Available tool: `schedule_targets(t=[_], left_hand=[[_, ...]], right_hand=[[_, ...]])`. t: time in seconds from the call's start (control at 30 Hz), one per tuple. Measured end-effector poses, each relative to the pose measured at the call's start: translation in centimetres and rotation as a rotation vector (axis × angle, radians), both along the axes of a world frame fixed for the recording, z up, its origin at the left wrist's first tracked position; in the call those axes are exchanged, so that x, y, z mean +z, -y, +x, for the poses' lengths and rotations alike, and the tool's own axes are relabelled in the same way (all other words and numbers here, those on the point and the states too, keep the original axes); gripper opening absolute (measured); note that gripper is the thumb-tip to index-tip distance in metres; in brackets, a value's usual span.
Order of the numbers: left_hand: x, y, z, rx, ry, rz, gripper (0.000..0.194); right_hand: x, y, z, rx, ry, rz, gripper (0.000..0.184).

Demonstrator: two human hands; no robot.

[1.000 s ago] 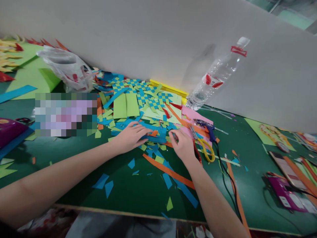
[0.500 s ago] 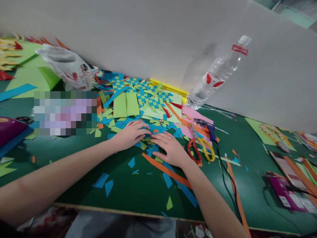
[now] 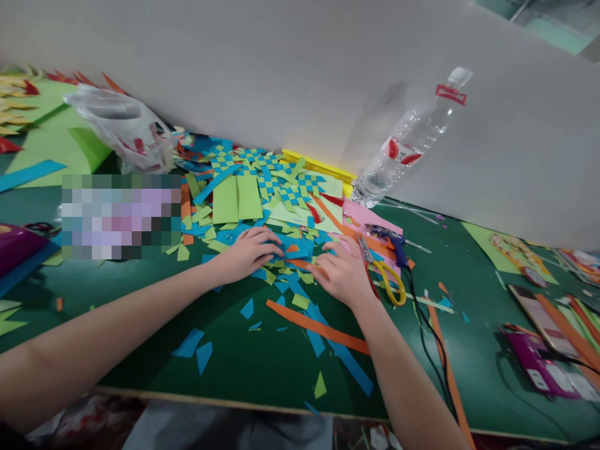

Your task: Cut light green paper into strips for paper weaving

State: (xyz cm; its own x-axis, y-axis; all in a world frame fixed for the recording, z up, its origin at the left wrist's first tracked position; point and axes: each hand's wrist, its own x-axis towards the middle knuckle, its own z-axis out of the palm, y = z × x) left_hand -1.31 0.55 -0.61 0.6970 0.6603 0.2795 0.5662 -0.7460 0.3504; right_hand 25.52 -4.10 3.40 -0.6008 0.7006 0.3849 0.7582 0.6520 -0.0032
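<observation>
My left hand rests on the table with bent fingers, its fingertips holding down a slitted piece of blue paper. Bits of orange show through that blue piece. An orange paper strip runs from beside the blue paper to the thumb of my right hand, which seems to pinch its end; the fingertips are partly hidden. Close to the right hand lie scissors with one yellow and one red handle, the red one mostly covered. A longer orange strip lies loose below the hands.
Checkered woven paper pieces and folded green paper lie behind. A clear bottle leans at the wall. A blue glue gun with a black cord, a phone, a purple device and a plastic bag surround the scraps.
My right hand has moved right, away from my left hand, uncovering the blue paper and the orange strip between them. It now covers much of the red scissor handle. My left hand stays put.
</observation>
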Motion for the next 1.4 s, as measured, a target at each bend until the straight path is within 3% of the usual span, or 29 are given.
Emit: schedule_targets(t=[0.13,0.27,0.43,0.5,0.63,0.97,1.17,1.3,1.4], left_hand=[[0.1,0.2,0.1,0.004,-0.017,0.026,0.029],[0.7,0.6,0.1,0.007,-0.055,0.118,0.027],[1.5,0.8,0.3,0.006,-0.063,0.249,0.023],[1.6,0.9,0.4,-0.007,-0.054,0.266,0.023],[1.2,0.8,0.6,-0.038,-0.076,0.248,0.029],[1.4,0.5,0.3,-0.019,-0.051,0.233,0.028],[1.4,0.4,0.2,-0.013,-0.049,0.204,0.029],[1.5,0.3,0.0,0.017,-0.053,0.215,0.028],[1.5,0.3,0.0,0.039,-0.051,0.237,0.026]], right_hand=[[2.6,0.4,1.9,-0.135,-0.029,0.16,0.021],[4.3,1.6,3.9,-0.333,-0.093,0.135,0.024],[1.9,2.3,6.1,-0.656,0.058,-0.057,0.031],[0.8,2.3,6.7,-0.715,0.19,-0.15,0.037],[0.1,2.2,7.3,-0.839,0.207,-0.255,0.048],[0.6,1.9,9.4,-0.929,0.217,-0.468,0.056],[1.4,2.0,8.9,-0.948,0.217,-0.489,0.052],[1.9,2.2,8.7,-0.944,0.093,-0.428,0.047],[1.9,2.3,8.6,-0.835,-0.025,-0.366,0.045]])
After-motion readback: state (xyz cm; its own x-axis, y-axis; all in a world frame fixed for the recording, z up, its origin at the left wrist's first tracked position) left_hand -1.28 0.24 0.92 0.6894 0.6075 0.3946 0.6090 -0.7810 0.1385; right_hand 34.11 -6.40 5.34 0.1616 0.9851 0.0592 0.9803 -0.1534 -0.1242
